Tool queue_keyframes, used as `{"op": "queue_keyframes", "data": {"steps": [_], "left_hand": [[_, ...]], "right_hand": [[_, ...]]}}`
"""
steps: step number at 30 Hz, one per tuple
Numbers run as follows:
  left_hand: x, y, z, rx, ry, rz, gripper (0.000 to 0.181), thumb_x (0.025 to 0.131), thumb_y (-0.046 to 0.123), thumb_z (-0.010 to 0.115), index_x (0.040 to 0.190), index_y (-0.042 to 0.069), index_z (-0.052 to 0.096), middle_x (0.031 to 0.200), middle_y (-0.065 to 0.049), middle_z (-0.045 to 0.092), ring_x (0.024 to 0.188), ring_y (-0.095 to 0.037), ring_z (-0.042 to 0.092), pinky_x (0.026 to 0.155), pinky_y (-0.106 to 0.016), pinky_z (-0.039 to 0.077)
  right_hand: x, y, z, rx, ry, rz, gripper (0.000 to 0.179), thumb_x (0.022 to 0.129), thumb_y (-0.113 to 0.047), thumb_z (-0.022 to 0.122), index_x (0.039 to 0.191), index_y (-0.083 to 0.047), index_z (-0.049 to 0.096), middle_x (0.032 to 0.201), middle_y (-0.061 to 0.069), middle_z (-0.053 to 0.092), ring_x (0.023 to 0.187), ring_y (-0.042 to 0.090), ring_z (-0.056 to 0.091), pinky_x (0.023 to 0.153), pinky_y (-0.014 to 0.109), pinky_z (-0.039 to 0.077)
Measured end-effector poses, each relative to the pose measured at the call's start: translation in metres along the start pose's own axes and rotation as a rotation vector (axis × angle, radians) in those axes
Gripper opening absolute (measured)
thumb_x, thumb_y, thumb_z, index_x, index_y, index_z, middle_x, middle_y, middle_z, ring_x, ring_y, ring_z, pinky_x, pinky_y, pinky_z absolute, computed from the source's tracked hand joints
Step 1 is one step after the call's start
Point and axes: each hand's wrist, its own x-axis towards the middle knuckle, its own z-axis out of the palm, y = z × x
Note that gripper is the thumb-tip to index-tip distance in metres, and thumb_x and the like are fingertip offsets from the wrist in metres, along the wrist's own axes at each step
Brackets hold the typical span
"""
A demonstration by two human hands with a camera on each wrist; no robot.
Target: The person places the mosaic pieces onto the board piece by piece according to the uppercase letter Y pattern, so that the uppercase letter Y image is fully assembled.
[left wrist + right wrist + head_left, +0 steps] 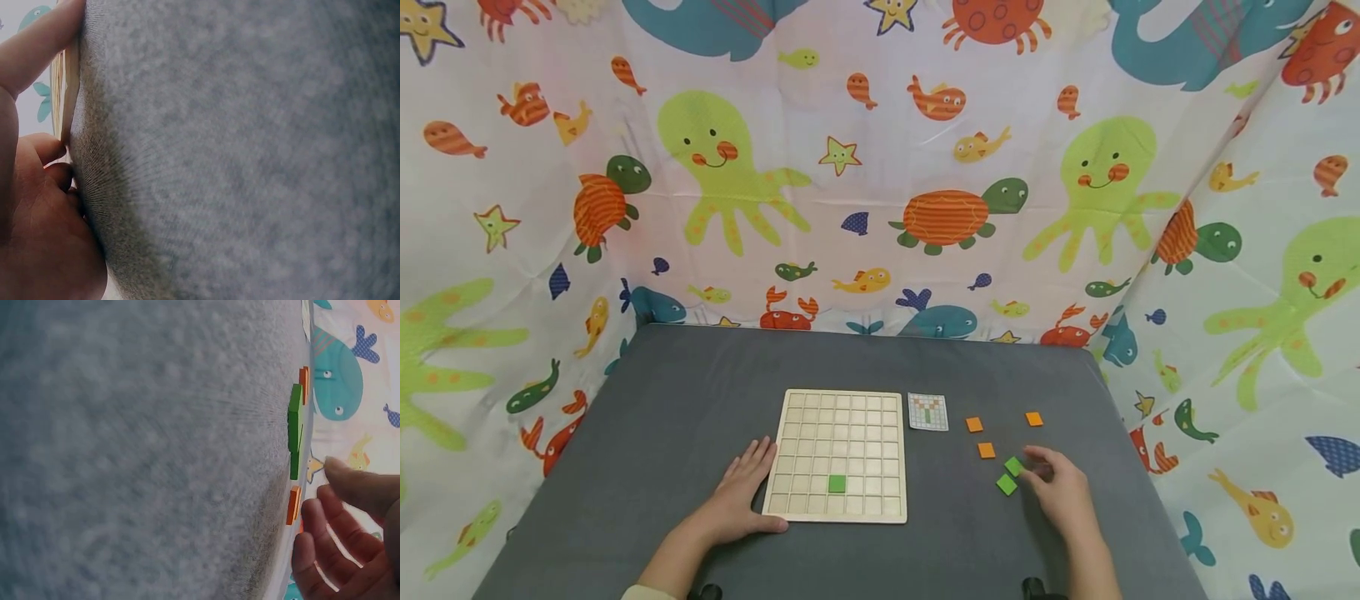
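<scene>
A wooden grid board [835,521] lies on the table with one green square tile [837,483] in a lower cell. Along its left side rests my left hand [739,493], fingers stretched against the edge and thumb at the near left corner. My right hand [1062,487] hovers just right of two loose green tiles [1006,484]. In the right wrist view, its thumb [359,484] and loosely bent fingers are apart, with nothing between them. Three orange tiles [986,451] lie beyond the green ones. The left wrist view shows the left hand [53,225] touching the board's side.
A small card [928,412] printed with a coloured grid pattern lies right of the board's far corner. Grey cloth [715,375] covers the table. A curtain [880,167] with sea animals hangs behind and at both sides.
</scene>
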Motion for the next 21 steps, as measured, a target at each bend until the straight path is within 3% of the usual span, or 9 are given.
{"op": "queue_keyframes", "data": {"steps": [9, 16, 21], "left_hand": [[-0.0005, -0.0005, -0.0001, -0.002, 0.000, 0.003, 0.134, 0.067, 0.066, 0.084, 0.162, 0.007, 0.011, 0.170, -0.015, 0.004, 0.157, -0.038, 0.000, 0.123, -0.061, 0.006], [-0.0009, -0.0011, -0.0003, -0.009, 0.007, 0.000, 0.133, 0.066, 0.065, 0.085, 0.162, 0.007, 0.013, 0.170, -0.015, 0.006, 0.157, -0.039, 0.000, 0.123, -0.061, 0.005], [-0.0028, -0.0011, 0.0008, -0.031, 0.026, 0.024, 0.132, 0.065, 0.059, 0.088, 0.162, 0.006, 0.016, 0.170, -0.018, 0.009, 0.156, -0.041, 0.003, 0.121, -0.062, 0.007]], "right_hand": [[0.0026, 0.0053, -0.0023, -0.054, -0.089, 0.039, 0.040, 0.084, -0.005, 0.080, 0.123, -0.004, 0.069, 0.118, 0.017, 0.069, 0.092, 0.026, 0.067, 0.079, 0.049, 0.054], [0.0059, 0.0041, 0.0034, -0.053, -0.102, 0.037, 0.041, 0.083, -0.003, 0.081, 0.123, -0.002, 0.070, 0.118, 0.018, 0.067, 0.093, 0.027, 0.066, 0.077, 0.046, 0.056], [0.0084, 0.0024, 0.0059, -0.055, -0.113, 0.040, 0.044, 0.083, -0.011, 0.082, 0.124, -0.002, 0.069, 0.116, 0.017, 0.066, 0.089, 0.024, 0.064, 0.073, 0.041, 0.054]]}}
